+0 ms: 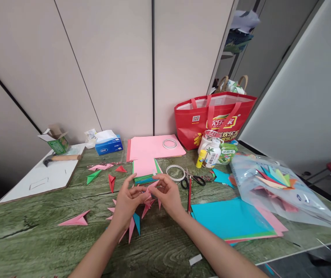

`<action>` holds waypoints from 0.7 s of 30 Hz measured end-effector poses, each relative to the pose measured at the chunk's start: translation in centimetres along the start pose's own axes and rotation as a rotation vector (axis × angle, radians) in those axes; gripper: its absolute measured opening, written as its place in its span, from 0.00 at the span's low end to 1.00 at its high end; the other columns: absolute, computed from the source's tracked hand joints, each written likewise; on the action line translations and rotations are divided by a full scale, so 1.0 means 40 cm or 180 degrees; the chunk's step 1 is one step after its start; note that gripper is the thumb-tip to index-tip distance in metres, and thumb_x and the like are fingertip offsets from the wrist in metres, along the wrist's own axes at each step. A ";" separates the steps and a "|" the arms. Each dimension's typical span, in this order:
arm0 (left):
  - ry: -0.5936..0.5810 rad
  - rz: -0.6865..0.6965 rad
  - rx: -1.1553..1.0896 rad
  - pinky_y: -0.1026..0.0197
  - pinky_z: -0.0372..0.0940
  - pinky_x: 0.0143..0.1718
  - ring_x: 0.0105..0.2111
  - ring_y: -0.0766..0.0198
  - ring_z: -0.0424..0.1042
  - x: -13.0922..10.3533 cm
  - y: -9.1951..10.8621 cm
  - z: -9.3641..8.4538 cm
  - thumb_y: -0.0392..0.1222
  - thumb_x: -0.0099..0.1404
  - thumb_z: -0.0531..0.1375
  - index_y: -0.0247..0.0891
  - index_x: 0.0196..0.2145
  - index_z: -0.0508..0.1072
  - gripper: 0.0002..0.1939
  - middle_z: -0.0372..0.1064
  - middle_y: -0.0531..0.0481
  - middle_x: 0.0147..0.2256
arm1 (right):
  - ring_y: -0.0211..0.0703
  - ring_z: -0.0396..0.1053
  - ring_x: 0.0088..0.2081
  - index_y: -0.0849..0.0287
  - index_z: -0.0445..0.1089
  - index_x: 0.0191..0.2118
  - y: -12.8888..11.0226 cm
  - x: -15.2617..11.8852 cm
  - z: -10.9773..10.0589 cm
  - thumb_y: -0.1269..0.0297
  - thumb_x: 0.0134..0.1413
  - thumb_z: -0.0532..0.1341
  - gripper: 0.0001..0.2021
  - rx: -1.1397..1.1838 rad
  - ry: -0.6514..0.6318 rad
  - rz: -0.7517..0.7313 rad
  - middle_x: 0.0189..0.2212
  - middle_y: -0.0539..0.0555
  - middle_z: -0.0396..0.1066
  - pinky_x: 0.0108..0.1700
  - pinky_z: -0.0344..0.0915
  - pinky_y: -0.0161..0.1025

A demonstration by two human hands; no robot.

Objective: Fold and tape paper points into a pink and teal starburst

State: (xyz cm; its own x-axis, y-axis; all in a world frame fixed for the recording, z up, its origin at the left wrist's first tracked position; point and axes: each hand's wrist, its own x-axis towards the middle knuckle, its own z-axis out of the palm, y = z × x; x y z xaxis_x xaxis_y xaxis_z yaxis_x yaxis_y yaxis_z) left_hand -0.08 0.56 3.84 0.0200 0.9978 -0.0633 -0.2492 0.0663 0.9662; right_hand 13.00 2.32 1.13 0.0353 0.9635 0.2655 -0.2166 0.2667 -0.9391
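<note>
Both hands meet near the middle of the table, pinching one small pink folded paper piece (153, 186) between them. My left hand (127, 199) has thumb and fingers closed on its left side; my right hand (168, 195) grips its upper right part. Just below the hands lie more folded points, among them a pink one (131, 230) and a blue one (137, 223), partly hidden by my left hand. Off to the left rests a separate pink folded piece (77, 220). Smaller red (111, 183) and green (93, 176) folded pieces lie beyond my left hand.
Behind the hands are a paper stack (144, 167), a tape roll (175, 167) and black-handled scissors (198, 179). Blue sheets (229, 218) and a plastic bag (293, 193) lie right. Further back stand a glue stick (201, 158), white bottle (212, 153), red bag (187, 125) and tissue box (109, 146).
</note>
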 end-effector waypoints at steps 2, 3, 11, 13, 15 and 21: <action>0.0093 -0.0044 -0.0135 0.60 0.68 0.30 0.25 0.64 0.72 0.007 -0.003 -0.011 0.34 0.41 0.67 0.40 0.53 0.53 0.43 0.71 0.54 0.25 | 0.37 0.65 0.31 0.57 0.60 0.43 0.003 0.002 -0.002 0.63 0.42 0.62 0.20 0.0099 0.0181 0.0080 0.34 0.53 0.63 0.28 0.65 0.33; 0.0186 -0.0063 -0.0193 0.62 0.68 0.30 0.25 0.65 0.72 0.011 -0.004 -0.018 0.33 0.41 0.67 0.40 0.53 0.53 0.42 0.72 0.54 0.25 | 0.38 0.65 0.30 0.57 0.58 0.45 0.004 0.003 -0.004 0.61 0.44 0.60 0.20 0.0114 0.0294 0.0091 0.33 0.52 0.63 0.28 0.65 0.33; 0.0539 -0.0150 -0.0284 0.64 0.68 0.25 0.22 0.66 0.72 0.030 -0.011 -0.053 0.34 0.42 0.67 0.39 0.53 0.55 0.41 0.74 0.51 0.26 | 0.35 0.60 0.23 0.58 0.62 0.37 -0.004 -0.009 -0.012 0.62 0.54 0.51 0.08 -0.0972 -0.0297 -0.0347 0.23 0.48 0.60 0.25 0.59 0.32; 0.0489 -0.0169 -0.0271 0.65 0.68 0.25 0.21 0.66 0.72 0.027 -0.014 -0.048 0.34 0.41 0.68 0.38 0.53 0.55 0.42 0.74 0.51 0.25 | 0.36 0.60 0.24 0.58 0.58 0.40 0.001 -0.016 -0.008 0.64 0.53 0.52 0.08 -0.1250 -0.0457 -0.0495 0.24 0.48 0.60 0.25 0.58 0.32; 0.0463 -0.0167 -0.0249 0.66 0.67 0.24 0.21 0.67 0.71 0.023 -0.016 -0.043 0.34 0.40 0.68 0.38 0.53 0.55 0.43 0.73 0.52 0.24 | 0.36 0.61 0.24 0.58 0.56 0.40 0.007 -0.021 -0.007 0.66 0.52 0.53 0.08 -0.1648 -0.0616 -0.0655 0.24 0.48 0.61 0.26 0.56 0.32; 0.0483 -0.0134 -0.0176 0.67 0.67 0.25 0.22 0.67 0.71 0.022 -0.023 -0.042 0.34 0.39 0.69 0.37 0.52 0.56 0.43 0.74 0.52 0.24 | 0.40 0.64 0.28 0.59 0.56 0.39 0.016 -0.020 -0.009 0.66 0.53 0.52 0.07 -0.2491 -0.0767 -0.0897 0.28 0.52 0.66 0.29 0.57 0.35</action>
State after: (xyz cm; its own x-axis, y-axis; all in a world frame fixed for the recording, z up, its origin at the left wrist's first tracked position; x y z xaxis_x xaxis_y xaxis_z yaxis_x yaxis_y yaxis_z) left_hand -1.45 1.39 2.48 -0.1140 0.9829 -0.1444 -0.3042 0.1039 0.9469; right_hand 13.20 1.72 0.23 -0.2402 0.8511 0.4668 0.5062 0.5201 -0.6879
